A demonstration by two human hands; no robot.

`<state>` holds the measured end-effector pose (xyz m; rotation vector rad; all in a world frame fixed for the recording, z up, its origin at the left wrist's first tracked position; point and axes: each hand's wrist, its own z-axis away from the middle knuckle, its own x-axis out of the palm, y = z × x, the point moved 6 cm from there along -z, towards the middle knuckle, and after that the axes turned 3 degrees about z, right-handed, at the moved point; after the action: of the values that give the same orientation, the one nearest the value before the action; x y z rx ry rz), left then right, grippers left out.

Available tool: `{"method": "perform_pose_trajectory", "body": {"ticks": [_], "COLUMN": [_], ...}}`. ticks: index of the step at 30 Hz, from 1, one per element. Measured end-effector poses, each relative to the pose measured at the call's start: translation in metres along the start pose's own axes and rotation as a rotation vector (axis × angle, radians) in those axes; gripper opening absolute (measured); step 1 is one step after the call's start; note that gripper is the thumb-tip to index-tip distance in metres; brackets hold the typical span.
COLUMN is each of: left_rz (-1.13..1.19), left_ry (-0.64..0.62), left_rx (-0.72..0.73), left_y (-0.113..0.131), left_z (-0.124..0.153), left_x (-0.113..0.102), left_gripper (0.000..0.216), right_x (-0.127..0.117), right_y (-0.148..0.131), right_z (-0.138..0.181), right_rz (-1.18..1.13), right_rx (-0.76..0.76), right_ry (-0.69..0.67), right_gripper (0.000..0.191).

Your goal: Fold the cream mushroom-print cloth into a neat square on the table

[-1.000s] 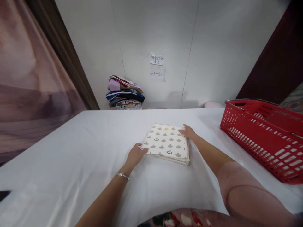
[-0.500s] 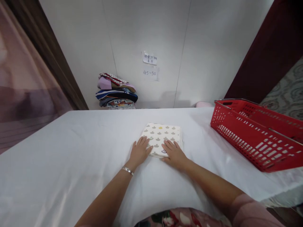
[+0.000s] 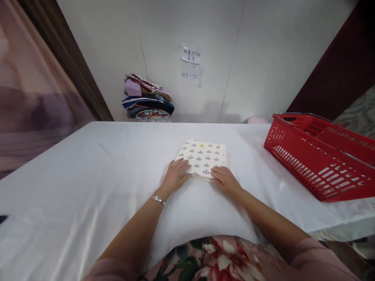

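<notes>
A neatly folded white cloth (image 3: pixel 202 158) with rows of small grey motifs, plus a few yellow and purple ones, lies flat on the white-covered table (image 3: pixel 117 164). My left hand (image 3: pixel 175 175) is at its front left corner, fingers over the top and thumb against the front edge. At the front right corner, my right hand (image 3: pixel 227 180) has its fingers together on top and its thumb at the edge. Both hands are closed lightly on these corners. Folded layers show along the front side between them.
On the right of the table stands a red plastic basket (image 3: pixel 316 160) with metal handles. Beyond the far edge, against the wall, is a stack of folded fabrics (image 3: pixel 148 97). Paper signs (image 3: pixel 190 64) hang on the wall. A curtain (image 3: pixel 38 97) borders the left side.
My right hand has slid outward to the front right corner. My left thumb has gone from the cloth's top to its front edge. The camera view has tilted slightly downward.
</notes>
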<state>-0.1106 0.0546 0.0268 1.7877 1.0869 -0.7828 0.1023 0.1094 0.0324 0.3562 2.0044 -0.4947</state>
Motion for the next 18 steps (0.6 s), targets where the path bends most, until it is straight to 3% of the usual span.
{"method": "perform_pose_trajectory", "body": {"ticks": [9, 18], "left_rz": [0.04, -0.011], "left_ry": [0.103, 0.064], "left_rx": [0.122, 0.152], "left_y": [-0.0009, 0.0018], "left_z": [-0.0017, 0.0018], "left_x": [-0.0013, 0.0038], "left_gripper": [0.027, 0.044], "right_x": [0.0008, 0.002], "right_y": [0.0004, -0.0008], "right_z": [0.0004, 0.0028], "right_rz": [-0.011, -0.03], "right_rx": [-0.028, -0.025], "right_ry": [0.136, 0.152], "right_gripper": [0.025, 0.025]}}
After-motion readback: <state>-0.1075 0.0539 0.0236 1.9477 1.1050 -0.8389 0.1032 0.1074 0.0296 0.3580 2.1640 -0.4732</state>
